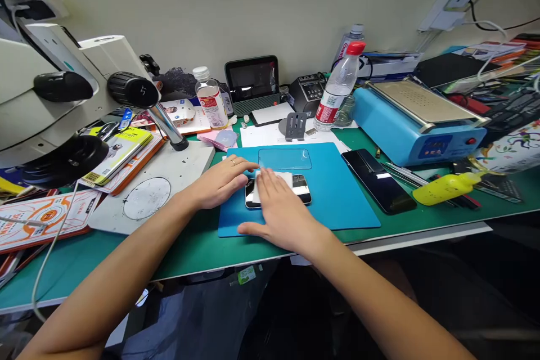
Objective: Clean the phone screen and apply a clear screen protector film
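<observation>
A phone point(301, 187) with a dark, shiny face lies sideways on a blue mat point(346, 202). Across its middle is a white wipe point(286, 179), partly covered by my right hand point(280, 211). That hand lies flat on the wipe, fingers stretched out and thumb spread to the left. My left hand point(221, 183), with a ring on one finger, rests at the phone's left end; its fingers are extended and the thumb is near the phone's edge. Just behind the phone, a clear glass sheet point(284, 158) the shape of a screen lies on the mat.
A second dark phone point(377, 180) and a yellow squeeze bottle point(447, 188) lie to the right, before a blue heating-plate machine point(396, 124). Two drink bottles, one red-capped point(337, 90), stand behind the mat. On the left, a microscope point(63, 101) overhangs its pale base point(185, 171).
</observation>
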A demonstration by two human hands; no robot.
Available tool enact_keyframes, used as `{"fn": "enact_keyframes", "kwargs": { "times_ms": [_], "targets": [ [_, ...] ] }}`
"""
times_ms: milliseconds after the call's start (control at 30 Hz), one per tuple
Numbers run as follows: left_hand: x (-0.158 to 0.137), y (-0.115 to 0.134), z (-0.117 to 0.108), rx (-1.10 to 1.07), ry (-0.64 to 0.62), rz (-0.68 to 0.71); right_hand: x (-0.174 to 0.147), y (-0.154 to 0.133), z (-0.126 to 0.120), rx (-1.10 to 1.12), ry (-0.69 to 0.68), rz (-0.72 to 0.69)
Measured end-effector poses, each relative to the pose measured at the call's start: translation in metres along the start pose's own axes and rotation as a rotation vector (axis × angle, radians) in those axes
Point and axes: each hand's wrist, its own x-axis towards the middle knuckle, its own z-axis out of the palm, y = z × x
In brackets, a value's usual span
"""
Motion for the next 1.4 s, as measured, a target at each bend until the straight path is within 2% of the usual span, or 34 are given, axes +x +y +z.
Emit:
{"fn": "enact_keyframes", "kwargs": {
  "times_ms": [133, 267, 400, 533, 667, 767, 933, 1033, 1133, 1233, 1300, 1400],
  "targets": [
    [-0.001, -0.004, 0.002, -0.001, 0.015, -0.01, 0.004, -0.016, 0.009, 0.018, 0.038, -0.084],
    [-0.001, -0.005, 0.002, 0.006, 0.014, -0.012, -0.022, -0.016, 0.017, 0.028, 0.085, -0.185],
    [0.0, -0.004, 0.002, 0.001, -0.001, -0.011, -0.05, 0.001, 0.012, -0.004, 0.08, -0.206],
    [0.001, -0.003, 0.001, 0.001, 0.001, -0.02, -0.06, 0.03, -0.006, -0.033, 0.005, -0.114],
    [0.002, -0.001, 0.0, -0.007, -0.005, -0.028, -0.052, 0.045, -0.018, -0.052, -0.049, 0.009],
    [0.003, 0.0, -0.001, -0.008, 0.008, -0.023, -0.032, 0.037, -0.016, -0.056, -0.033, 0.027],
    [0.001, -0.006, -0.001, -0.02, 0.069, -0.052, 0.0, -0.002, 0.0, -0.011, 0.002, -0.142],
    [0.0, -0.008, -0.001, -0.039, 0.064, -0.074, -0.007, -0.012, 0.007, -0.001, 0.039, -0.226],
    [-0.001, -0.009, -0.002, -0.037, 0.057, -0.091, -0.033, -0.001, 0.006, -0.014, 0.043, -0.253],
    [-0.001, -0.01, -0.003, -0.023, 0.077, -0.102, -0.048, 0.022, -0.001, -0.027, 0.054, -0.194],
    [-0.001, -0.009, -0.003, -0.02, 0.073, -0.098, -0.042, 0.03, -0.004, -0.033, 0.04, -0.138],
    [-0.001, -0.009, -0.001, -0.012, 0.053, -0.092, -0.022, 0.023, -0.003, -0.028, 0.036, -0.08]
  ]
}}
